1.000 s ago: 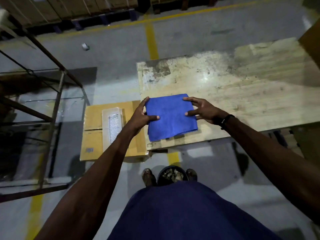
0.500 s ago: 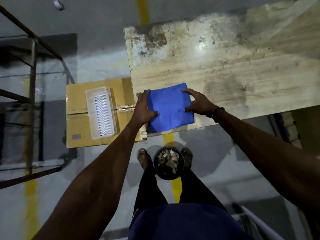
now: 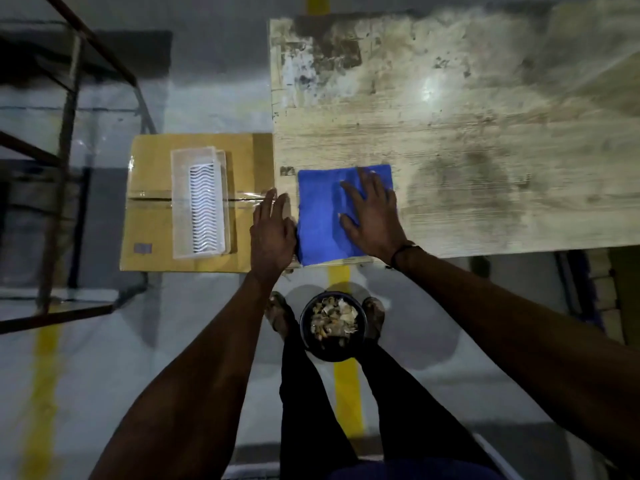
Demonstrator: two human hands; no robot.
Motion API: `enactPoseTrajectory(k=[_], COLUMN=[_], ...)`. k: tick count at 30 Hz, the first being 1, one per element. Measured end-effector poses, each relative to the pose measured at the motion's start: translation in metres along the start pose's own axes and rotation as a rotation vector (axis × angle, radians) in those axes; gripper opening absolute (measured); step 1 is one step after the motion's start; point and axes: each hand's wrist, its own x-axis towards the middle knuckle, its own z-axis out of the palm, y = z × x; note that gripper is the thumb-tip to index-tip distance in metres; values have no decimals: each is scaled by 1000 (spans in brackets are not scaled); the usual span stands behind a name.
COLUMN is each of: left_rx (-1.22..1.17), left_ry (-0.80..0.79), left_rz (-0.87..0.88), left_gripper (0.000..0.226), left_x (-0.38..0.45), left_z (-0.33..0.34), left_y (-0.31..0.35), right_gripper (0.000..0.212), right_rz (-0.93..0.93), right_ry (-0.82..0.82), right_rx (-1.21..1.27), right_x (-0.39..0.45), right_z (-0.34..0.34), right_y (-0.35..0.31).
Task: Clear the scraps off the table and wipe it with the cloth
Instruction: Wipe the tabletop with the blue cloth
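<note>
A folded blue cloth [image 3: 320,216] lies flat at the near left corner of the worn wooden table [image 3: 485,133]. My right hand [image 3: 372,216] rests palm down on the cloth's right half, fingers spread. Just left of the cloth, my left hand [image 3: 272,233] lies flat over the table's left edge, fingers apart, holding nothing. On the floor between my feet stands a black bowl [image 3: 333,326] filled with pale scraps.
A cardboard box [image 3: 152,202] sits left of the table, with a clear plastic tray [image 3: 201,202] on top. A metal rack frame [image 3: 65,133] stands further left. Yellow floor lines run under the table and along the left.
My right hand moved from the cloth's right edge onto its top and flattened. My left hand came off the cloth to the table's left edge. The camera tilted further down.
</note>
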Motion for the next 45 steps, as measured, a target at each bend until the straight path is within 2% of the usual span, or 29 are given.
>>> enactPoseTrajectory(k=[5, 10, 19, 24, 28, 33, 39, 42, 45], left_rx=[-7, -74, -171, -195, -214, -283, -269, -271, -292], left_ry=[41, 58, 120, 146, 155, 129, 108, 119, 110], left_rz=[19, -74, -82, -91, -93, -113, -136, -141, -149], left_gripper=[54, 57, 52, 54, 54, 57, 57, 58, 58], left_x=[5, 11, 10, 11, 12, 12, 9, 9, 12], left_z=[14, 32, 42, 44, 45, 40, 37, 37, 37], left_y=[-13, -12, -20, -22, -24, -18, -16, -14, -16], right_gripper=[70, 64, 70, 69, 73, 74, 75, 77, 74], right_rz=[57, 131, 187, 211, 228, 189, 165, 180, 116], right_ry=[25, 171, 228, 335, 341, 257, 337, 322, 342], right_rx=[16, -81, -154, -154, -182, -189, -205, -213, -239], right_x=[24, 25, 13, 35, 36, 2, 25, 39, 17], right_z=[30, 56, 72, 81, 84, 89, 87, 87, 92], right_y=[-21, -30, -43, -47, -55, -70, -54, -53, -57])
